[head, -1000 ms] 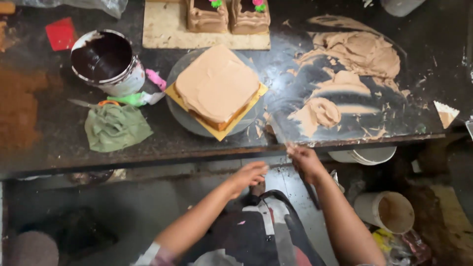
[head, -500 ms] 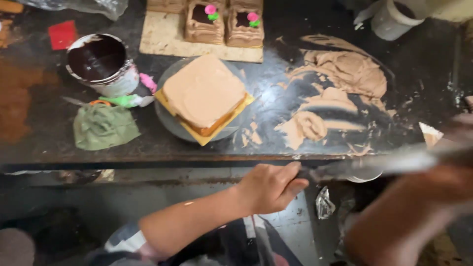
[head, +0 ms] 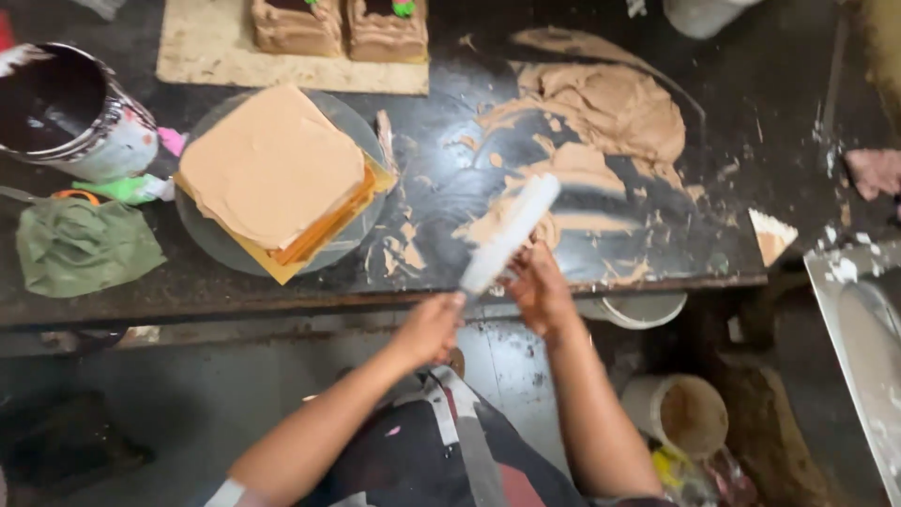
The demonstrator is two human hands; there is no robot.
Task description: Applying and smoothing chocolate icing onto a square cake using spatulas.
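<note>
Both hands work at the front edge of the dark, cream-smeared bench. The left hand has its grip closed around the lower end, presumably the handle, of a long, flat, whitish blade coated in cream. The right hand is curled against the same blade just above the left, fingers touching its lower side; how firm that grip is I cannot tell.

Blade's long axis: diagonal, from the left hand at lower left up and away to the right, with the tip over the smeared tan cream patch.

The square cake coated in tan cream sits on a round grey turntable, to the left of the blade and beyond both hands. The left hand is the nearer one.
</note>
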